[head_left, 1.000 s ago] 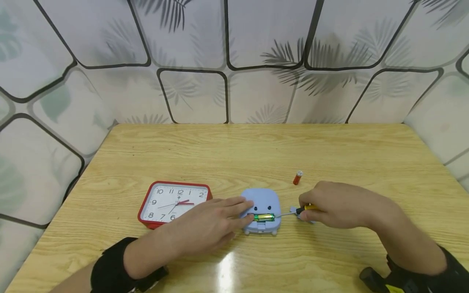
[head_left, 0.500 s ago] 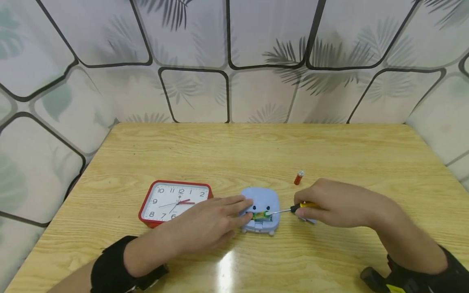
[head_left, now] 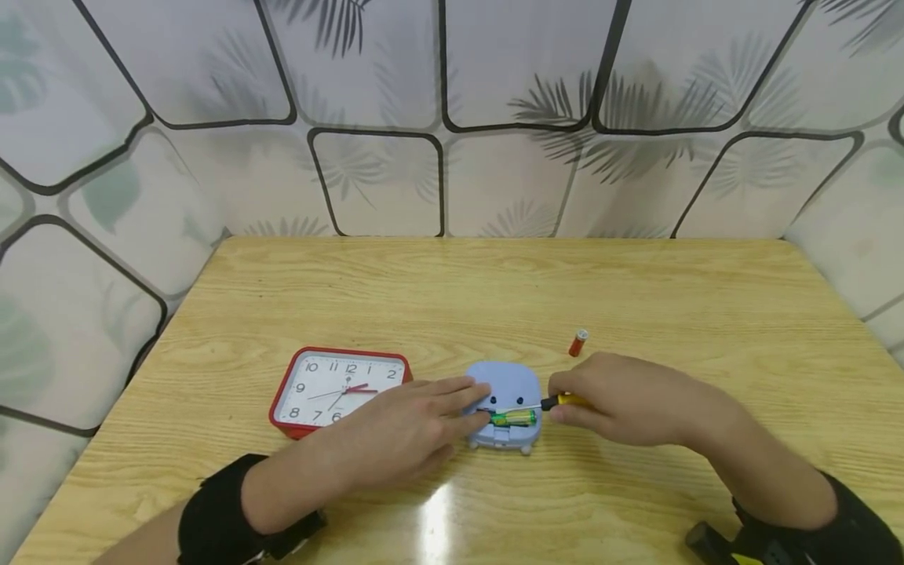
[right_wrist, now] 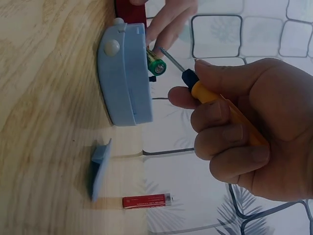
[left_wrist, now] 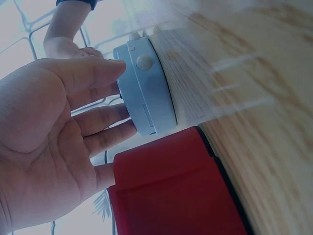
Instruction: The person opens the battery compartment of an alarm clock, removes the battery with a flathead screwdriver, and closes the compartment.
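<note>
A light-blue, rounded-square battery device (head_left: 503, 377) with small round feet lies on the table, its battery slot uncovered. In that slot a green battery (head_left: 519, 418) sits tilted, and the right wrist view shows its end (right_wrist: 157, 66) sticking up out of the casing. My left hand (head_left: 413, 424) rests its extended fingertips on the device's left side. My right hand (head_left: 628, 400) grips the yellow handle of a screwdriver (right_wrist: 237, 117), fingers wrapped round it. The screwdriver's metal shaft reaches leftward over the slot, along the battery's upper side in the head view.
A red-framed clock (head_left: 339, 384) lies face up at the left, partly under my left forearm. A red battery (head_left: 577, 343) stands upright behind my right hand. The blue battery cover (right_wrist: 100, 169) lies on the wooden table (head_left: 452, 290), right of the device. A patterned backdrop rises behind.
My right hand has moved left with the screwdriver, whose tip has gone from the battery's right end to across the slot. The battery's right end has come up. My left hand stays put.
</note>
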{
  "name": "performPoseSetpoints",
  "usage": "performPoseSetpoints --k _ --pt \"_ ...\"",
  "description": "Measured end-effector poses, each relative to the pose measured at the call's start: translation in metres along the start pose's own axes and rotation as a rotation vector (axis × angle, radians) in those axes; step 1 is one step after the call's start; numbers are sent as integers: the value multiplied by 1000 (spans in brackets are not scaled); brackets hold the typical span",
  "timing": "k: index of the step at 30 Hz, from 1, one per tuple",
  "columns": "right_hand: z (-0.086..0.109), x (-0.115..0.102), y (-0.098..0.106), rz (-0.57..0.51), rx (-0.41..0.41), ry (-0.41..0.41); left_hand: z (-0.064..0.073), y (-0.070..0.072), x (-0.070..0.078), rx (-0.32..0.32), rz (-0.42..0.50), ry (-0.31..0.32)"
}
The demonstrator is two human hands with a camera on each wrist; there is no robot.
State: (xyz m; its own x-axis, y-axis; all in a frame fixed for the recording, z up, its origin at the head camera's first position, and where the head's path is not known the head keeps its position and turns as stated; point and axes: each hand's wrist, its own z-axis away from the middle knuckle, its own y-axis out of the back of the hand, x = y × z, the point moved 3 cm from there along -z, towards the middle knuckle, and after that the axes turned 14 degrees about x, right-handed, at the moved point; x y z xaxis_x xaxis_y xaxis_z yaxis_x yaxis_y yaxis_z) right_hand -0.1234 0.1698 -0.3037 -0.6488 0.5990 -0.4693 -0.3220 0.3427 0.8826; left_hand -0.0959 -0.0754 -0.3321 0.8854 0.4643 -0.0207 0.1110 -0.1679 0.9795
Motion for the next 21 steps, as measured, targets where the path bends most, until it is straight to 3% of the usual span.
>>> performPoseSetpoints --k 8,15,21 --pt "6 3 12 47 29 -25 -1 1 0 -8 -1 9" --pt "18 13 22 103 -27 -136 -1 1 -3 -3 24 -5" --pt "17 11 22 77 -32 -83 -2 0 -3 26 50 -14"
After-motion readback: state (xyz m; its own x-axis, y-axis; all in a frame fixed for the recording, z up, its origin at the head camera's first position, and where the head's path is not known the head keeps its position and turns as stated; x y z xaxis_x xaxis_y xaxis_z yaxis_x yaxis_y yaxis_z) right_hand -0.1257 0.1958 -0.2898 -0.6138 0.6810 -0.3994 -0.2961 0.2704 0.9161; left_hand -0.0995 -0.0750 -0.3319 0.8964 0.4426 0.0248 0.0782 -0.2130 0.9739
